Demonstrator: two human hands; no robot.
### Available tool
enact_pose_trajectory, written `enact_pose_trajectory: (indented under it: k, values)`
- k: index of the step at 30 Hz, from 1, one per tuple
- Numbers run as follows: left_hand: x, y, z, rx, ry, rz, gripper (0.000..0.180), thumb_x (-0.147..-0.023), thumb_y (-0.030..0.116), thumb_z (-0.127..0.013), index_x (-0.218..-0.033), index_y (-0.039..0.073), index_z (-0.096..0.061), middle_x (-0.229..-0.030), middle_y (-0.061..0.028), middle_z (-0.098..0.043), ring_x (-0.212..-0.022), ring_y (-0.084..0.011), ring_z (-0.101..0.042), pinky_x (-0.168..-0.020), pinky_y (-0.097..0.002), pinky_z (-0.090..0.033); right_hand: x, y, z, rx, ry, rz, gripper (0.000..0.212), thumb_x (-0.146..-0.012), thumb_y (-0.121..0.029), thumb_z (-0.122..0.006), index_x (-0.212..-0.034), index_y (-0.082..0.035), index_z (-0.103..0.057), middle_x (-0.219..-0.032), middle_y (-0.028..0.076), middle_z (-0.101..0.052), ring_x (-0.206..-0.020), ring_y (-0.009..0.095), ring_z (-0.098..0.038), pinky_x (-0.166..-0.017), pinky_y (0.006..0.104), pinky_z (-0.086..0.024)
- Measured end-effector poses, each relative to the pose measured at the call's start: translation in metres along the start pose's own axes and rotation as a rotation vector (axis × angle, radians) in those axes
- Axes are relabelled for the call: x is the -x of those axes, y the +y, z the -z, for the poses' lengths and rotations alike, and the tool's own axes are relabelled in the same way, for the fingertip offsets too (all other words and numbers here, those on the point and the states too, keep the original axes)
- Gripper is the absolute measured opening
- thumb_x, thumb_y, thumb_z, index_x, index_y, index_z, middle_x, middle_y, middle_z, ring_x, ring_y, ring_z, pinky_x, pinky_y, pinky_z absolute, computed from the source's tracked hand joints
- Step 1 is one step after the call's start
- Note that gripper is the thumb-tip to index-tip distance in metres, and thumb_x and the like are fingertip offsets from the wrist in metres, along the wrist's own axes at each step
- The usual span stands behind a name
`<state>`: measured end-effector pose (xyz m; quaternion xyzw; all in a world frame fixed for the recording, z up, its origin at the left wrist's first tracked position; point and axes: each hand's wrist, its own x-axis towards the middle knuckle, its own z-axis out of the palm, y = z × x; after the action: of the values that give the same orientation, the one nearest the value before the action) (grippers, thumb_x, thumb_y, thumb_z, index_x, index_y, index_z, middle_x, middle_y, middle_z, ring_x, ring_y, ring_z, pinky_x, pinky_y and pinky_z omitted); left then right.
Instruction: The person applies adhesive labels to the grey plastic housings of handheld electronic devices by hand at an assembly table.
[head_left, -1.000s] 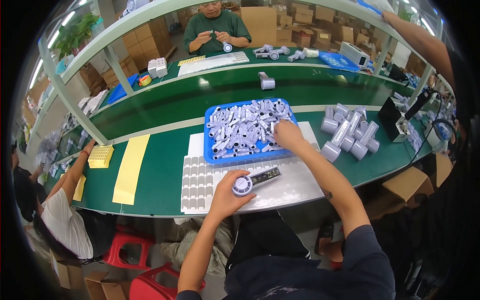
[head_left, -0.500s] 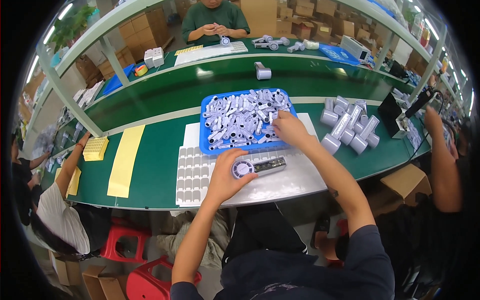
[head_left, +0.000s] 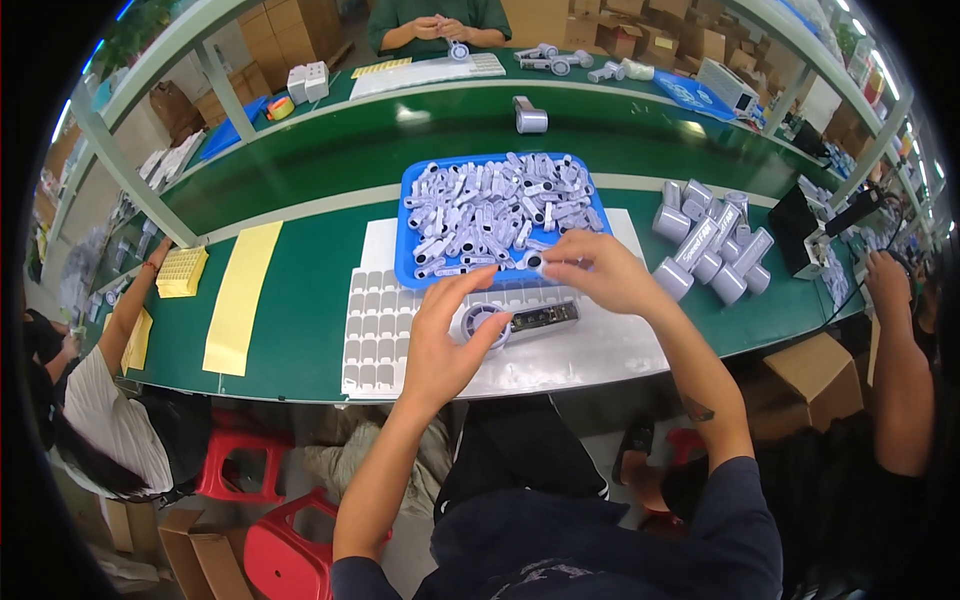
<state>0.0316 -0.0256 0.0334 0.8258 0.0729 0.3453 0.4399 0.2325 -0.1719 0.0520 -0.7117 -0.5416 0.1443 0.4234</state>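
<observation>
A lavender handheld fan [head_left: 545, 317] lies on the white sheet, its round head to the left and its handle uncovered, showing a dark circuit board inside. My left hand [head_left: 440, 345] hovers around the round head, fingers spread and thumb stretched across it, not closed on it. At the near edge of the blue tray [head_left: 402, 268], my right hand [head_left: 605, 272] pinches a small lavender plastic part [head_left: 534, 262] with a dark round spot at one end. Many similar lavender parts [head_left: 495, 205] fill the tray in a loose heap.
A white compartmented tray [head_left: 375, 345] lies beneath the work. Stacked lavender fan bodies [head_left: 710, 240] stand to the right, before a black device [head_left: 797, 228]. Yellow sheets [head_left: 243, 300] lie left. One lavender piece [head_left: 530, 116] rests on the far ledge. Co-workers sit opposite and at both sides.
My right hand has drawn back from the heap toward me with a small part between its fingers. My left hand has loosened from the fan. The whole view has shifted slightly.
</observation>
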Motion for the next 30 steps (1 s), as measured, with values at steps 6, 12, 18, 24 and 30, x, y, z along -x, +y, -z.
enact_pose_trajectory:
  k: [6,12,18,24,30]
  values:
    - [-0.007,0.012,-0.010,0.126,-0.145,-0.093,0.036,-0.080,0.010,-0.076,-0.115,0.005,-0.069,-0.095,-0.0098,-0.067,-0.091,-0.0239,-0.060,-0.084,-0.0345,-0.047,0.027,-0.035,0.009,-0.106,-0.250,0.048,0.024,-0.089,-0.013,-0.068,-0.111,-0.005,-0.071,-0.088,0.007,-0.062,-0.079,0.018,-0.057,-0.068,0.0305,-0.045]
    - [-0.002,0.009,-0.017,0.070,-0.039,-0.082,0.028,-0.076,0.011,-0.079,-0.104,0.007,-0.073,-0.091,-0.0082,-0.067,-0.089,-0.0239,-0.059,-0.081,-0.0346,-0.046,0.034,-0.037,-0.003,0.111,0.028,0.308,0.026,-0.082,-0.007,-0.072,-0.108,-0.005,-0.069,-0.091,0.008,-0.066,-0.082,0.023,-0.062,-0.072,0.0331,-0.050]
    - [0.000,-0.024,-0.018,-0.176,-0.092,-0.078,0.051,-0.066,0.014,-0.086,-0.113,0.005,-0.067,-0.108,-0.0111,-0.065,-0.104,-0.0276,-0.060,-0.092,-0.0369,-0.047,0.032,0.005,-0.029,0.366,0.088,0.386,0.018,-0.080,-0.009,-0.070,-0.097,-0.005,-0.069,-0.090,0.008,-0.065,-0.086,0.028,-0.061,-0.075,0.0390,-0.051]
    - [0.005,-0.043,-0.026,-0.153,-0.251,0.053,0.047,-0.066,0.012,-0.083,-0.110,0.007,-0.066,-0.109,-0.0098,-0.063,-0.106,-0.0307,-0.058,-0.092,-0.0393,-0.047,0.033,0.021,-0.042,0.355,0.023,0.357,0.018,-0.078,-0.008,-0.069,-0.096,-0.005,-0.068,-0.091,0.008,-0.063,-0.087,0.028,-0.060,-0.076,0.0386,-0.050]
    - [-0.004,-0.054,-0.030,-0.154,-0.269,-0.049,0.043,-0.067,0.008,-0.078,-0.109,0.007,-0.066,-0.106,-0.0102,-0.064,-0.104,-0.0307,-0.059,-0.092,-0.0394,-0.047,0.032,0.024,-0.038,0.279,-0.010,0.262,0.019,-0.080,-0.009,-0.069,-0.098,-0.005,-0.067,-0.092,0.009,-0.061,-0.086,0.028,-0.060,-0.075,0.0385,-0.050]
